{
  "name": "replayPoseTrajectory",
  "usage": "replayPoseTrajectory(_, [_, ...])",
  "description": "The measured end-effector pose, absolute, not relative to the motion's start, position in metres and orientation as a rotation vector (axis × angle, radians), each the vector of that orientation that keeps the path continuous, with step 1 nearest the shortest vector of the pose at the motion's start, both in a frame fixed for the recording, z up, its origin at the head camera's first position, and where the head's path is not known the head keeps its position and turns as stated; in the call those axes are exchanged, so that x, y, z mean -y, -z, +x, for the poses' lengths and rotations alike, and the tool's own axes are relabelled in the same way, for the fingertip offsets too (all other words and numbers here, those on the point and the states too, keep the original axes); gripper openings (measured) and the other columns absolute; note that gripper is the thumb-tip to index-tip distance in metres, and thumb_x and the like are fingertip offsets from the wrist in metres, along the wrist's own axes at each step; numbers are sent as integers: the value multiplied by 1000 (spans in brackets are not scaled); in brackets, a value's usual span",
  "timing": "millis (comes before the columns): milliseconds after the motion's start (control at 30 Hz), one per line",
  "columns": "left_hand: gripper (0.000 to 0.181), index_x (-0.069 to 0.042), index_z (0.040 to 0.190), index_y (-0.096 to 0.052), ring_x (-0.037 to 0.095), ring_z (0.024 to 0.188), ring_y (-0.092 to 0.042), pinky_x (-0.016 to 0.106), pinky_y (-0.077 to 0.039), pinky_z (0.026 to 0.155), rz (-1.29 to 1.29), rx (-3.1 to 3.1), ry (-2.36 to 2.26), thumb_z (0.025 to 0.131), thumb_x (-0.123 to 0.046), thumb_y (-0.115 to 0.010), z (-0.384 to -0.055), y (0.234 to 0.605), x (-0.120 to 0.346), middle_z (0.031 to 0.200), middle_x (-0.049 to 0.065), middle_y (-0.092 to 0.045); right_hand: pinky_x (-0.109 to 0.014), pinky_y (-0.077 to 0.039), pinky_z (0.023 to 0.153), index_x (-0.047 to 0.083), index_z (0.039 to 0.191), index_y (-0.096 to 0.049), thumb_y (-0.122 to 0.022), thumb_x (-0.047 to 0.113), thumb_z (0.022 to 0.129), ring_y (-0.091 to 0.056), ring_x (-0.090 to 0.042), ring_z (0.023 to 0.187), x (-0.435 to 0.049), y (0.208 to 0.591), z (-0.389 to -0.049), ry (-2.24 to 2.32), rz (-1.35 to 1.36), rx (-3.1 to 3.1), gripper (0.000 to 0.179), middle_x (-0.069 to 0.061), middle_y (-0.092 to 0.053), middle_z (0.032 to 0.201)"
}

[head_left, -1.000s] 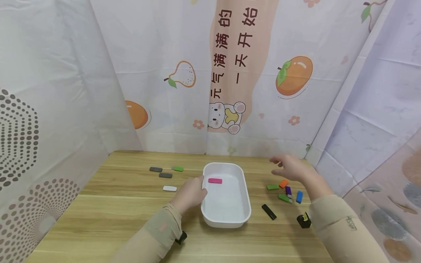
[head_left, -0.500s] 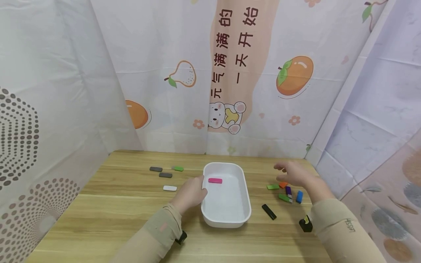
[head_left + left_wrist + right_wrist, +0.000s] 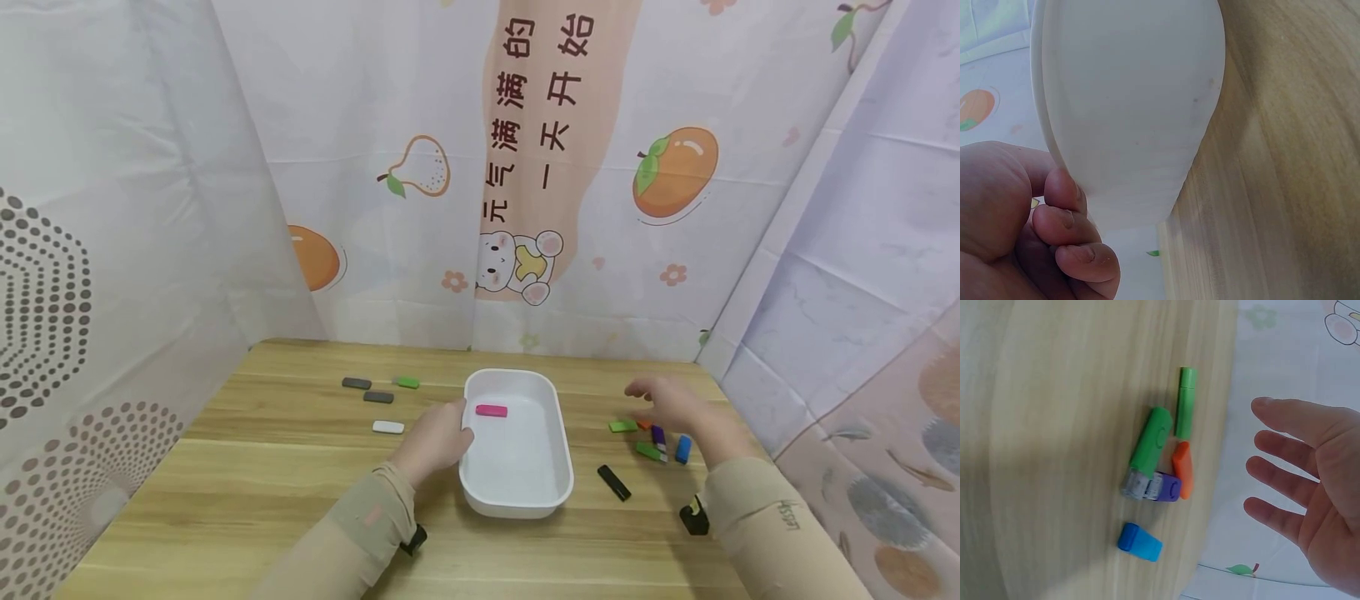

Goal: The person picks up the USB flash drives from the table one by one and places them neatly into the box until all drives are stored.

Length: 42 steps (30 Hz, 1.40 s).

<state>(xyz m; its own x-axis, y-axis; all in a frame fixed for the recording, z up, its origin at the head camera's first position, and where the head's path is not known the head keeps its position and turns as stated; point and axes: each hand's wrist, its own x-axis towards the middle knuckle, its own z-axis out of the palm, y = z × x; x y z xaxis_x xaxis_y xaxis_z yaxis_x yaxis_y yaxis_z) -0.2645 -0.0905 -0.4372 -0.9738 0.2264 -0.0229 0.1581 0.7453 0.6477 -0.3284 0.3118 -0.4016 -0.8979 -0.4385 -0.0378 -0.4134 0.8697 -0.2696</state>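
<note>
My left hand (image 3: 435, 440) grips the left rim of a white rectangular tray (image 3: 517, 492); in the left wrist view its curled fingers (image 3: 1072, 225) meet the tray's edge. A pink stick (image 3: 491, 411) lies inside the tray. On the right, my right hand (image 3: 671, 407) hovers with relaxed fingers above a loose cluster and holds nothing. Below it lie a light green stick (image 3: 1185, 403), a green USB stick (image 3: 1152, 440), a purple USB stick (image 3: 1169, 487), an orange one (image 3: 1183, 469) and a blue one (image 3: 1140, 542). In the head view the hand partly hides the orange one.
A black stick (image 3: 614, 482) lies between tray and cluster. Left of the tray are a white stick (image 3: 388, 427), two dark grey ones (image 3: 378, 397) and a green one (image 3: 407, 382). Curtains (image 3: 375, 308) border the wooden table (image 3: 247, 467) at back and sides.
My right hand has lowered and shifted slightly right, over the cluster, now covering part of the orange stick. The left hand and the tray stay where they were.
</note>
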Motion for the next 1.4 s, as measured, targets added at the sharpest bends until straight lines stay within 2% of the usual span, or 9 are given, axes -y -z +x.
replayPoseTrajectory(167, [51,6,146,-49,18,68,-57,31,-49,57,322,-2851,-1031,99,-12,-60,-263,435,91,122,19,-65,-59,-49,94,-3,125,-66,-73,12,93,-61,-43,112,-308,408,-329,402,-642,-2919,36,-20,-67,122])
replayPoseTrajectory(367, [54,5,148,-46,18,68,-57,31,-49,57,295,-2853,-1018,99,-13,-60,-264,436,89,129,19,-63,-61,-46,97,-1,127,-66,-72,12,94,-59,-45,117,-303,414,-329,406,-621,-2886,36,-21,-66,123])
replayPoseTrajectory(600, [56,5,149,-45,19,79,-59,30,-49,63,284,-2847,-998,100,-15,-60,-266,438,86,140,20,-57,-61,-46,97,-1,124,-67,-74,11,90,-58,-47,117,-305,423,-326,395,-595,-2874,37,-24,-65,123])
replayPoseTrajectory(800, [54,5,148,-46,20,75,-59,31,-49,59,265,-2843,-1018,99,-14,-61,-266,438,88,134,20,-61,-61,-46,96,1,122,-68,-75,8,87,-60,-44,114,-303,429,-328,406,-611,-2866,36,-21,-66,121])
replayPoseTrajectory(1033, [54,5,148,-46,20,78,-59,31,-49,59,267,-2842,-1022,99,-14,-61,-264,437,89,137,21,-59,-58,-50,93,4,118,-70,-76,6,88,-63,-39,110,-300,435,-330,394,-633,-2868,31,-15,-69,116])
replayPoseTrajectory(1300, [51,6,145,-48,19,75,-59,30,-50,60,297,-2853,-1020,99,-12,-60,-265,437,89,125,19,-64,-54,-52,91,4,112,-72,-78,4,87,-65,-34,105,-298,438,-329,402,-634,-2860,25,-9,-71,108])
replayPoseTrajectory(1400, [51,6,145,-48,19,75,-59,31,-50,60,299,-2849,-1027,99,-12,-60,-265,436,89,127,19,-64,-53,-52,92,4,111,-73,-78,3,87,-65,-33,105,-299,440,-331,403,-624,-2861,24,-9,-71,106])
